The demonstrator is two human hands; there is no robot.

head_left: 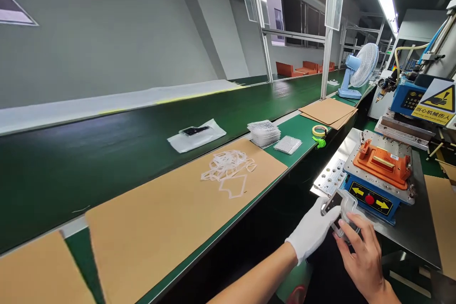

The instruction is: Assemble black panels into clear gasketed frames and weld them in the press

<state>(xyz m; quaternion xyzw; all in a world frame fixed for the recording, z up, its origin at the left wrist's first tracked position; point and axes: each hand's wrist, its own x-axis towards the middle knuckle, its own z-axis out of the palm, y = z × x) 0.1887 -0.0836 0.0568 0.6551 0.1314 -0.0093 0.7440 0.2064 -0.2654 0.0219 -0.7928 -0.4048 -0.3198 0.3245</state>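
Both hands on one clear case [339,209]. Left hand [313,230], white-gloved, fingers closed under its 9 o'clock edge. Right hand [360,252], bare, fingers [347,222] pinching the 5 o'clock corner. Looks like a phone case, but it's small and half covered, so not certain. It's held off the surface and tilted toward the camera; the edge grip likely keeps prints off the faces.

Orange jig [379,164] on its blue base [370,199] sits close at 1 o'clock on a steel plate [413,228], within easy reach.

At 10 o'clock on the worktop [295,126], white trim scraps [228,166] are piled on a cardboard sheet [171,213]. Stacked clear bags [263,133] and tape roll [319,129] at 11–12. A bagged part [195,134] lies on the conveyor belt [107,152] beyond.
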